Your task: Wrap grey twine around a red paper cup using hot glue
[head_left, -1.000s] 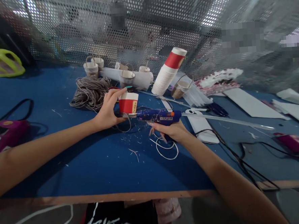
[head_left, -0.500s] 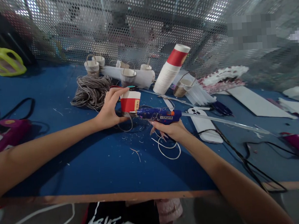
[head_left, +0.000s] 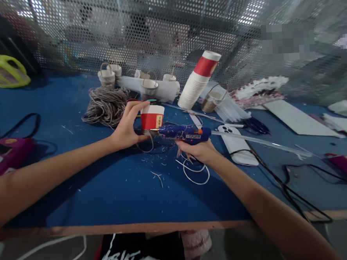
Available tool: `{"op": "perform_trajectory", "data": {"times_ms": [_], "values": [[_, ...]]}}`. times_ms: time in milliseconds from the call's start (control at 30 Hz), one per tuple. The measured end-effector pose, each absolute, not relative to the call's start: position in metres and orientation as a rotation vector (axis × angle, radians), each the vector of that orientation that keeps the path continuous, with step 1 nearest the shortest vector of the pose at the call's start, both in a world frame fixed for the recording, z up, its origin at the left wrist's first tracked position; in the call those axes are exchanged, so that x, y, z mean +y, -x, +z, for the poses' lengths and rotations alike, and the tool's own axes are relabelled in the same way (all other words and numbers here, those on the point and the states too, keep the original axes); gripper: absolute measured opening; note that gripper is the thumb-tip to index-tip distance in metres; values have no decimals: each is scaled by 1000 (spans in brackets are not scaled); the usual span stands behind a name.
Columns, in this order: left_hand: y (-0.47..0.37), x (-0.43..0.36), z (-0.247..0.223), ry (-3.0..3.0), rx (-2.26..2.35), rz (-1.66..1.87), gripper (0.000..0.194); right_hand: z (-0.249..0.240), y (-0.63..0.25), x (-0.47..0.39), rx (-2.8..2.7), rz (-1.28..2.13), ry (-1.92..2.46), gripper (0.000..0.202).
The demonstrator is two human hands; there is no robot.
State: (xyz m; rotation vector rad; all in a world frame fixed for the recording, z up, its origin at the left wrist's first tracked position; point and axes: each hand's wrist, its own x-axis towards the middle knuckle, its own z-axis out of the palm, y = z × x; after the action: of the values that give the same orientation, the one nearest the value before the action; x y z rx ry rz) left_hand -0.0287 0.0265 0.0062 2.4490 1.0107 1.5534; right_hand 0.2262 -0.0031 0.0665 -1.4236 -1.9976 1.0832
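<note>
The left hand (head_left: 128, 127) pinches a small red-and-white paper cup (head_left: 153, 118), thumb low and fingers arched over its rim. The cup is held wide end up over the middle of the blue counter (head_left: 107, 197), well in from its brown front edge. A loop of thin brown cord (head_left: 149, 151) hangs just below it.

The right hand (head_left: 202, 151) is wrapped around the grip of a blue plastic glue gun (head_left: 184, 134); its metal nozzle points at the cup's lower side, though whether they touch cannot be told. A long clear glue stick (head_left: 259, 142) runs from the gun's rear toward the counter's right end.

Toward the back edge lie a coiled grey-brown cord bundle (head_left: 105, 107) and a leaning stack of white paper cups (head_left: 193, 89). A white phone (head_left: 239, 146) lies just beside the right hand, and a magenta glue gun (head_left: 14, 150) near the counter's left end.
</note>
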Motion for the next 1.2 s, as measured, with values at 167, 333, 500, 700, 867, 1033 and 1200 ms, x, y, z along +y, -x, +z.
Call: {"op": "perform_trajectory", "data": {"times_ms": [167, 333, 500, 700, 867, 1033, 1200], "values": [[29, 28, 5, -2456, 978, 1568, 88, 66, -226, -3, -2000, 1091, 1367, 36], [29, 29, 4, -2422, 980, 1575, 90, 64, -226, -3, -2008, 1061, 1327, 33], [28, 31, 1, -2352, 961, 1580, 93, 67, -228, -3, -2013, 1071, 1335, 31], [28, 33, -2, -2284, 897, 1597, 94, 66, -231, -1, -2002, 1058, 1324, 25], [27, 32, -3, -2250, 903, 1611, 92, 64, -232, -1, -2004, 1068, 1310, 29], [26, 32, -4, -2185, 921, 1601, 92, 64, -233, -2, -1984, 1060, 1327, 33], [26, 32, -3, -2150, 831, 1610, 91, 65, -233, -3, -1982, 1039, 1321, 28]]}}
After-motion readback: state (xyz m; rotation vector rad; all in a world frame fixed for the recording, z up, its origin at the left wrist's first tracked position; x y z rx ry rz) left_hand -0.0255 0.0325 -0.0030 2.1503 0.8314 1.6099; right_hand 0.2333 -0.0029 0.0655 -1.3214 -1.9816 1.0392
